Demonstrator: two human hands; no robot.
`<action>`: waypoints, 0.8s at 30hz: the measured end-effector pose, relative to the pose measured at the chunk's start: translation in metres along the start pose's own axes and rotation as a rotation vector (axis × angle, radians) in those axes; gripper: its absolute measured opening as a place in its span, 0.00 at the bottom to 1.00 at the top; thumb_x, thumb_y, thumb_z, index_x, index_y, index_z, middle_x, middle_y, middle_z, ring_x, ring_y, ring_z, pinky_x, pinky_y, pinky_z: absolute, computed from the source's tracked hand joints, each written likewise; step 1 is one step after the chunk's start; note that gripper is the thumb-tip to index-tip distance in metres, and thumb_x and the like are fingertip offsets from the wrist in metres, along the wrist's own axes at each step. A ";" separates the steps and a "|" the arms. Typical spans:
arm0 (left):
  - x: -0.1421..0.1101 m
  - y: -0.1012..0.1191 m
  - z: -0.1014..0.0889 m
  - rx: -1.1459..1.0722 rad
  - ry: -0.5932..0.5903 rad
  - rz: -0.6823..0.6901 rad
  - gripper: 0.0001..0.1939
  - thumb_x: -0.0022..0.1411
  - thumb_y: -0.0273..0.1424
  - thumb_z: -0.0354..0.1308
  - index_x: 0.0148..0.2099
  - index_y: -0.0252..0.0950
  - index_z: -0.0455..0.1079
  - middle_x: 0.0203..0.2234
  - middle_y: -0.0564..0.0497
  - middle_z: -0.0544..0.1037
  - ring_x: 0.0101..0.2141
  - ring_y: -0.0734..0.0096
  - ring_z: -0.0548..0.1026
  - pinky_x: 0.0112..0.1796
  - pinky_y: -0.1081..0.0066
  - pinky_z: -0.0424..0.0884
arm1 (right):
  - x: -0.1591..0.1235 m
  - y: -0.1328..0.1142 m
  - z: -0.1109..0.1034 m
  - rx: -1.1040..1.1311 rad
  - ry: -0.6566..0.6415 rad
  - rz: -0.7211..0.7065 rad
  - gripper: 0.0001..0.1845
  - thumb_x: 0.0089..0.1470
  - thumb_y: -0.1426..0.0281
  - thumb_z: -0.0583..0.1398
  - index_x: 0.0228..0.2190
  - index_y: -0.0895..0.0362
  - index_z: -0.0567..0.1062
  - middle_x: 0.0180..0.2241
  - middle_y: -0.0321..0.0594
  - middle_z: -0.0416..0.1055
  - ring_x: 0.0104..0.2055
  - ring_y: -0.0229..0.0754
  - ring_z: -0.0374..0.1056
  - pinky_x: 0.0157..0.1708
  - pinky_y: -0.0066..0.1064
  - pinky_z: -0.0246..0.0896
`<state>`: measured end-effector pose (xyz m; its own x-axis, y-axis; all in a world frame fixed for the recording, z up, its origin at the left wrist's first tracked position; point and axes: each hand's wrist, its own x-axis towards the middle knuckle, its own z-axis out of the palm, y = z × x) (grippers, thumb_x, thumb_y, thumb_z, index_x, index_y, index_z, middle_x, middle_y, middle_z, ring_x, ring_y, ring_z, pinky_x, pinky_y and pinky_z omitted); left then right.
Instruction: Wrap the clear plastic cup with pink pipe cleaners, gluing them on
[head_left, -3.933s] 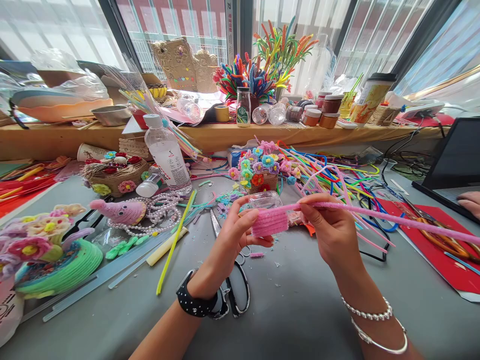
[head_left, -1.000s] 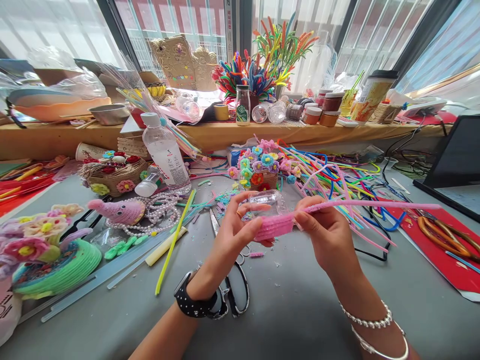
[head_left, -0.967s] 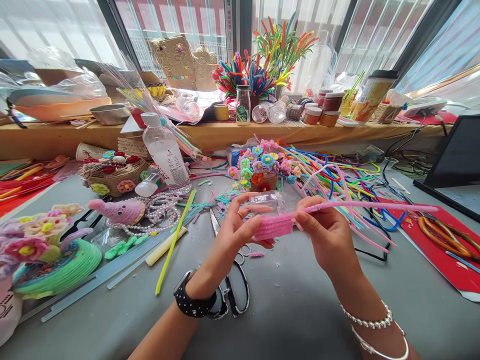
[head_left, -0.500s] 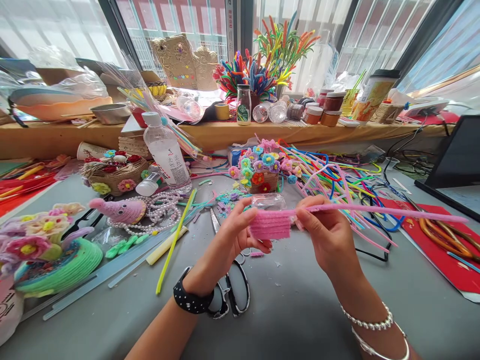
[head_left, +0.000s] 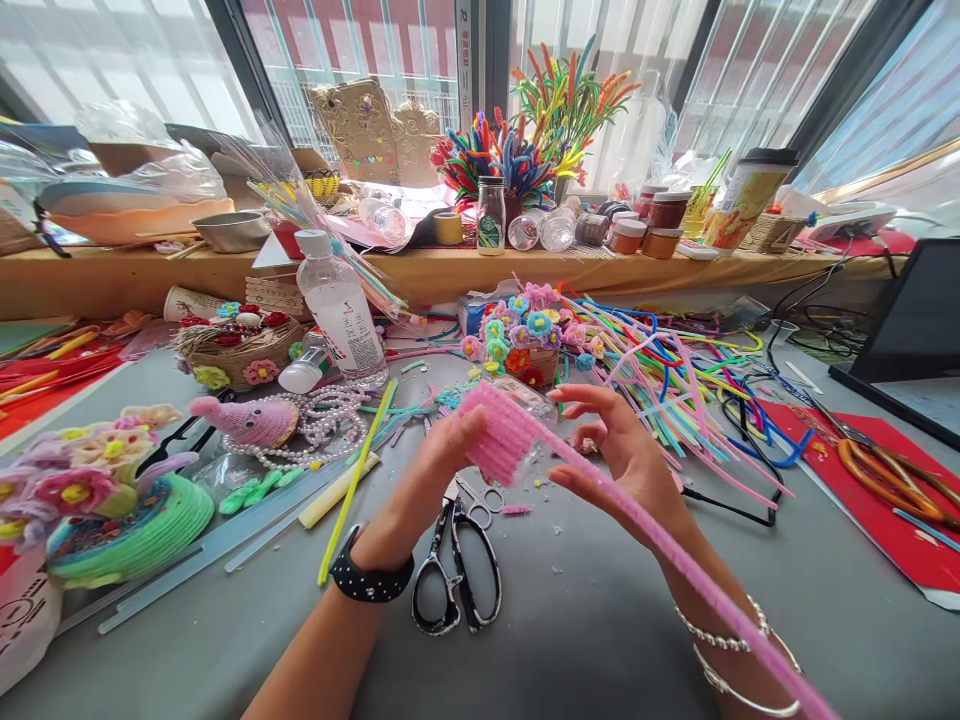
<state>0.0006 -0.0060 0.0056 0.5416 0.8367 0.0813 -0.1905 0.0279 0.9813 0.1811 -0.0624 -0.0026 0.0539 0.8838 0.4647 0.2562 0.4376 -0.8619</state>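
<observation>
My left hand [head_left: 431, 465] is closed on a clear plastic container [head_left: 529, 396] wrapped in rows of pink pipe cleaner [head_left: 499, 435], tilted above the table. Its thumb presses on the pink rows. From the wrap a loose pipe cleaner strand [head_left: 675, 560] runs down to the lower right, across my right hand and forearm. My right hand [head_left: 630, 460] is beside the wrap, its fingers spread and not gripping the strand. Below my hands lie black-handled scissors [head_left: 457, 570] and small silver scissors [head_left: 481, 502]. Part of the container is hidden by the wrap.
A basket of fuzzy flowers [head_left: 525, 340] and a heap of coloured pipe cleaners [head_left: 675, 370] stand behind. To the left are a water bottle [head_left: 341, 310], a pink cone figure [head_left: 251, 418] and a yellow-green stick [head_left: 356, 480]. Orange-handled scissors [head_left: 877, 475] lie at right.
My right fingers have opened and let go of the pink strand, which has swung from level to pointing down right. My left hand has tilted the wrapped container and moved slightly left.
</observation>
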 end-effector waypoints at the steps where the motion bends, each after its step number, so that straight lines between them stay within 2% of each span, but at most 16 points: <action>1: -0.001 0.000 -0.002 0.015 -0.019 0.003 0.27 0.53 0.53 0.50 0.42 0.36 0.73 0.27 0.48 0.75 0.28 0.67 0.71 0.30 0.69 0.69 | 0.000 0.001 0.000 -0.024 -0.038 -0.010 0.32 0.41 0.67 0.67 0.49 0.46 0.64 0.51 0.40 0.63 0.46 0.44 0.62 0.38 0.35 0.63; 5: -0.003 0.000 -0.005 0.055 -0.100 0.036 0.27 0.55 0.51 0.49 0.43 0.36 0.73 0.34 0.46 0.77 0.38 0.59 0.73 0.41 0.64 0.67 | -0.001 0.002 0.002 -0.054 -0.194 -0.030 0.41 0.43 0.66 0.66 0.56 0.44 0.55 0.57 0.41 0.58 0.55 0.46 0.57 0.47 0.39 0.60; 8: -0.001 0.000 -0.001 0.038 -0.113 0.025 0.26 0.55 0.50 0.50 0.45 0.36 0.72 0.35 0.46 0.78 0.41 0.58 0.73 0.43 0.62 0.68 | -0.002 0.003 0.004 -0.099 -0.227 -0.026 0.37 0.44 0.65 0.65 0.54 0.48 0.59 0.54 0.42 0.62 0.54 0.47 0.59 0.47 0.40 0.60; 12: 0.004 0.000 0.002 -0.067 -0.062 -0.101 0.28 0.56 0.50 0.49 0.47 0.35 0.70 0.33 0.45 0.78 0.38 0.58 0.75 0.34 0.64 0.72 | 0.001 0.007 0.010 -0.143 -0.047 -0.032 0.29 0.42 0.64 0.66 0.47 0.50 0.64 0.43 0.41 0.67 0.45 0.45 0.65 0.41 0.39 0.63; 15: 0.008 0.000 0.001 -0.189 -0.118 -0.147 0.27 0.54 0.51 0.51 0.44 0.34 0.71 0.33 0.44 0.79 0.35 0.59 0.76 0.36 0.63 0.72 | 0.002 0.012 0.014 -0.182 0.110 -0.053 0.27 0.41 0.63 0.66 0.43 0.51 0.64 0.40 0.40 0.66 0.43 0.44 0.64 0.37 0.37 0.63; 17: 0.009 -0.001 0.000 -0.245 -0.153 -0.139 0.23 0.55 0.47 0.54 0.45 0.35 0.70 0.37 0.44 0.78 0.37 0.60 0.76 0.40 0.63 0.71 | 0.002 0.015 0.016 -0.215 0.178 -0.077 0.25 0.41 0.63 0.66 0.41 0.51 0.63 0.39 0.39 0.65 0.41 0.44 0.64 0.35 0.36 0.63; 20: 0.008 -0.002 0.001 -0.308 -0.203 -0.117 0.23 0.56 0.43 0.54 0.50 0.36 0.66 0.43 0.43 0.75 0.41 0.60 0.75 0.43 0.62 0.70 | 0.001 0.018 0.019 -0.246 0.216 -0.112 0.23 0.42 0.64 0.66 0.38 0.51 0.62 0.36 0.37 0.64 0.38 0.41 0.63 0.30 0.33 0.63; 24: 0.007 -0.002 0.002 -0.305 -0.216 -0.124 0.22 0.59 0.41 0.52 0.53 0.36 0.64 0.43 0.44 0.75 0.42 0.62 0.74 0.45 0.63 0.69 | 0.002 0.019 0.024 -0.267 0.187 -0.171 0.20 0.44 0.68 0.65 0.37 0.51 0.61 0.36 0.37 0.61 0.36 0.40 0.62 0.28 0.31 0.63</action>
<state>0.0060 -0.0010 0.0045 0.7296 0.6832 0.0319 -0.3295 0.3102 0.8917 0.1633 -0.0479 -0.0232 0.1573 0.7455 0.6477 0.5181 0.4960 -0.6968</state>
